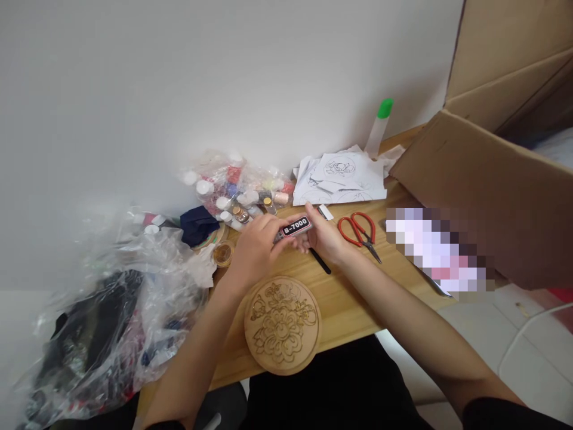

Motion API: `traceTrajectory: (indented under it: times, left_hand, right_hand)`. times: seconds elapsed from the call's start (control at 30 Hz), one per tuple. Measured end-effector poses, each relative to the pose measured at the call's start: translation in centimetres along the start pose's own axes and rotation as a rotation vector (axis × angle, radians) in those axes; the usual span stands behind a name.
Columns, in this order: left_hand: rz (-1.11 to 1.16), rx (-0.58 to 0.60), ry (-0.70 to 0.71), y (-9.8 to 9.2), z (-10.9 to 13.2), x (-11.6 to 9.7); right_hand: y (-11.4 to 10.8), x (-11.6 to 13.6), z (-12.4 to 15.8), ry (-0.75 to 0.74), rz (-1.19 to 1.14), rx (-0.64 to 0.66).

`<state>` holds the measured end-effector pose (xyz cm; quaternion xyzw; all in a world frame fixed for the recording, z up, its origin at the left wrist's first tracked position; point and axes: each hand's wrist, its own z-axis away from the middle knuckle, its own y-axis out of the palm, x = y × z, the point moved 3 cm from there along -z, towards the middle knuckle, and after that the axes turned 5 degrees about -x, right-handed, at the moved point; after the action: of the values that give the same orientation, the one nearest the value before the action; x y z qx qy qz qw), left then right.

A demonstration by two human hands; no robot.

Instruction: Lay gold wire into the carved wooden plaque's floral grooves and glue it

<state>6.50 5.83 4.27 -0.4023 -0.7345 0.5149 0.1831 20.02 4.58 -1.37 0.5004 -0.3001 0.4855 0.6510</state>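
**Both hands on the glue tube above a carved disc**

At far left, crumpled clear plastic bags (111, 310) spill over the end of the wooden table (353, 298), with a navy cloth (198, 224) and a small gold-lidded pot (222, 254) beside them. Behind these, against the wall, lies a bag of little bead jars (237, 188).

The person's left hand (255, 251) is curled shut around the near end of a B-7000 glue tube (296, 227), covering its tip. Whether the cap is on cannot be told. The right hand (326, 239) pinches the tube's other end between thumb and fingers. The tube is held level just above the tabletop, label up, beyond a carved wooden disc (282, 324) that lies flat at the table's front edge.

The work appears to be at the stage of readying the glue. Uncapping or squeezing it would call for one hand to steady the body while the other works the tip.

To the right lie a thin black stick (321, 261), sheets of line drawings (342, 176), a green-capped bottle (380, 125), red scissors (358, 230) and an open cardboard box (483, 197).
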Motion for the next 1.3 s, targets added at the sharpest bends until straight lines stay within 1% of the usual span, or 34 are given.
traceTrajectory:
  times: [0.03, 0.1, 0.2, 0.3, 0.4, 0.47, 0.53, 0.6, 0.63, 0.7, 0.77, 0.9, 0.97, 1.03, 1.17, 1.3]
  left_hand:
    - [0.014, -0.033, 0.016, -0.1, 0.1, -0.1]
    - [-0.001, -0.091, 0.017, -0.4, 0.5, 0.1]
    - [-0.057, -0.086, 0.016, -0.7, 1.2, 1.0]
    - [-0.087, -0.061, 0.028, -0.6, 1.6, 1.6]
    - [-0.103, -0.074, 0.048, -0.4, 1.8, 1.7]
    - [-0.107, -0.087, 0.065, -0.2, 2.1, 1.8]
    - [-0.09, -0.099, 0.064, 0.0, 2.6, 2.1]
    - [-0.046, -0.112, 0.029, 0.2, 3.3, 2.7]
    - [-0.021, -0.118, 0.006, 0.3, 3.6, 2.9]
    - [0.02, -0.125, -0.027, 0.6, 4.2, 3.2]
    - [0.047, -0.125, -0.036, 1.0, 4.5, 3.1]
    - [0.082, -0.113, -0.05, 1.5, 4.1, 2.5]
    - [0.084, -0.102, -0.039, 1.5, 3.9, 2.2]
    - [0.078, -0.097, -0.024, 1.5, 3.8, 2.0]
    - [0.089, -0.092, -0.003, 1.6, 4.1, 1.8]
    - [0.116, -0.068, -0.023, 1.8, 4.6, 1.8]
  right_hand:
    - [0.0, 0.1, 0.0, -0.023, -0.066, -0.004]
    - [-0.5, 0.3, 0.0, -0.078, -0.181, -0.074]
    - [-1.4, 0.5, -0.1, -0.118, -0.234, -0.178]
    - [-1.7, 0.6, -0.2, -0.127, -0.195, -0.16]
    - [-2.0, 0.6, -0.4, -0.141, -0.144, -0.165]
    - [-2.5, 0.6, -0.6, -0.172, -0.141, -0.23]
    - [-3.4, 0.7, -0.8, -0.217, -0.158, -0.34]
    - [-4.3, 0.9, -0.9, -0.26, -0.168, -0.459]
    - [-4.7, 1.1, -0.9, -0.279, -0.157, -0.493]
    - [-4.9, 1.3, -0.9, -0.291, -0.133, -0.473]
    - [-4.6, 1.5, -0.8, -0.292, -0.112, -0.397]
    - [-3.2, 1.3, -0.7, -0.25, -0.049, -0.268]
    - [-2.8, 1.1, -0.9, -0.221, -0.012, -0.225]
    - [-2.9, 0.8, -1.1, -0.214, 0.002, -0.226]
    - [-3.7, 0.7, -1.4, -0.252, 0.019, -0.311]
    - [-4.0, 0.9, -1.3, -0.294, 0.087, -0.337]
